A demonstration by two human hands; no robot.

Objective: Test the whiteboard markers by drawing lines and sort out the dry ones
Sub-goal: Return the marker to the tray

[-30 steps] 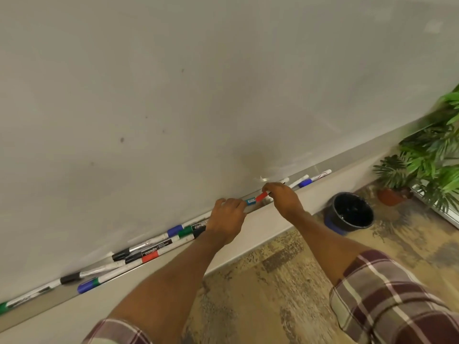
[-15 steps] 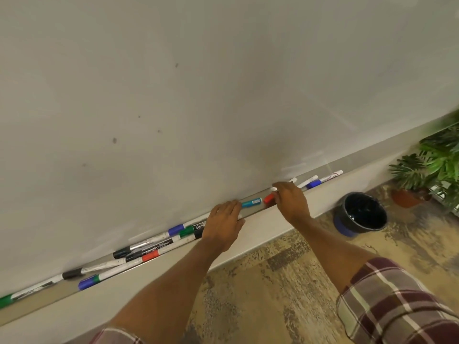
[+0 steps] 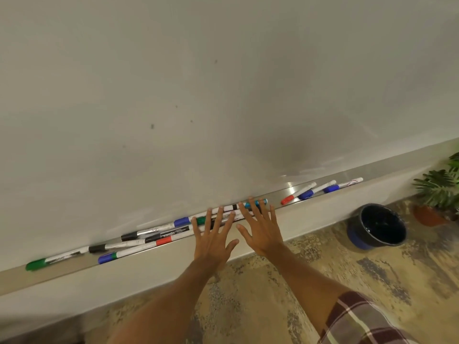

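Observation:
A large whiteboard (image 3: pixel 223 83) fills the upper view, with a metal tray (image 3: pixel 347 176) along its bottom edge. Several markers (image 3: pixel 154 234) with black, red, blue and green caps lie in a long row on the tray's left part. Three markers lie apart on the right: a red-capped marker (image 3: pixel 296 194) and two blue-capped markers (image 3: pixel 316 190). My left hand (image 3: pixel 213 235) and my right hand (image 3: pixel 260 225) are side by side with fingers spread and straight, holding nothing, fingertips over the markers in the tray's middle.
A dark round bin (image 3: pixel 376 225) stands on the mottled floor at the right. Potted green plants (image 3: pixel 439 192) stand at the far right edge. A pale ledge (image 3: pixel 149 266) runs below the tray.
My right hand has let go of the red-capped marker, which now lies beside the blue ones on the right. Both hands have opened flat and come together over the tray's middle.

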